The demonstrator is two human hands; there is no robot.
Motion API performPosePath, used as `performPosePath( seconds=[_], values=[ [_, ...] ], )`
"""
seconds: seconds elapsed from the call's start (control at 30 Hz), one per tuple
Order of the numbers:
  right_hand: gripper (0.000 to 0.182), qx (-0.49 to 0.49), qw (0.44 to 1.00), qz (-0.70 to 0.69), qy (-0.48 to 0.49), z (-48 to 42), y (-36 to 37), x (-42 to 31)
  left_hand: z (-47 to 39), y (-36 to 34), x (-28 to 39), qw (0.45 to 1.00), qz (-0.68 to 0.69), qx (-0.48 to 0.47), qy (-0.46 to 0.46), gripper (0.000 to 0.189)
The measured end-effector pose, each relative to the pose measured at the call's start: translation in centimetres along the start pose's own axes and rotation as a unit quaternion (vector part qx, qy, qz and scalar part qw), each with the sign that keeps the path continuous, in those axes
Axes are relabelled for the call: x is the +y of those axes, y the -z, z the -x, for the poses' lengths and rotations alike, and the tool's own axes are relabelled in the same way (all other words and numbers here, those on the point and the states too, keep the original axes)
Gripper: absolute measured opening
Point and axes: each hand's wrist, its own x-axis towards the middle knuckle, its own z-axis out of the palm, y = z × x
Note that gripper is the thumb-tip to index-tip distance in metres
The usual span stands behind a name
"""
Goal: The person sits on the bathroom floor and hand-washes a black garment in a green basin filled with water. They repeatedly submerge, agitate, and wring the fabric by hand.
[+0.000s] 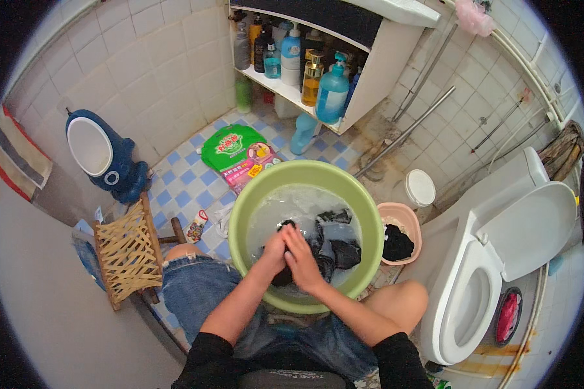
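Above the water in a green plastic basin, my left hand and my right hand meet, palms facing and fingers close together. A bit of black cloth shows at the fingertips; both hands seem pressed on it. Dark wet garments lie partly under the cloudy, sudsy water to the right of my hands. More dark cloth shows below my wrists. What lies between the palms is hidden.
A pink basin with black cloth stands at the right, near the toilet. A green detergent bag lies behind the basin, a woven stool stands left, and a shelf holds bottles.
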Motion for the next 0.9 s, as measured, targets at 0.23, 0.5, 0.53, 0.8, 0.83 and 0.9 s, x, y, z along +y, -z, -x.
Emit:
performPosePath(
  seconds=[0.23,0.5,0.53,0.8,0.83,0.9],
  values=[
    [0.042,0.051,0.998,-0.028,-0.036,-0.3,1.4,4.8,-0.2,-1.2,-1.8,0.997,-0.047,-0.068,-0.009,0.037],
    [0.041,0.062,0.991,-0.095,-0.072,-1.3,2.5,5.0,2.0,-2.5,-1.3,0.999,-0.030,-0.036,0.021,0.045],
    [0.041,0.070,0.988,-0.101,-0.090,-1.4,2.8,5.3,2.6,-3.1,-1.1,0.998,-0.024,-0.042,0.032,0.045],
    [0.041,-0.001,0.999,-0.027,0.023,-0.8,-0.2,1.4,-0.3,0.0,0.0,0.998,-0.007,-0.021,-0.051,0.037],
    [0.041,0.024,0.999,-0.044,0.008,-1.3,0.4,3.3,0.2,-1.0,-0.6,0.995,-0.009,-0.045,-0.089,0.037],
    [0.040,0.080,0.986,-0.110,-0.100,-2.4,3.0,5.3,2.4,-3.0,-0.8,0.998,0.020,-0.057,0.031,0.040]
  ],
)
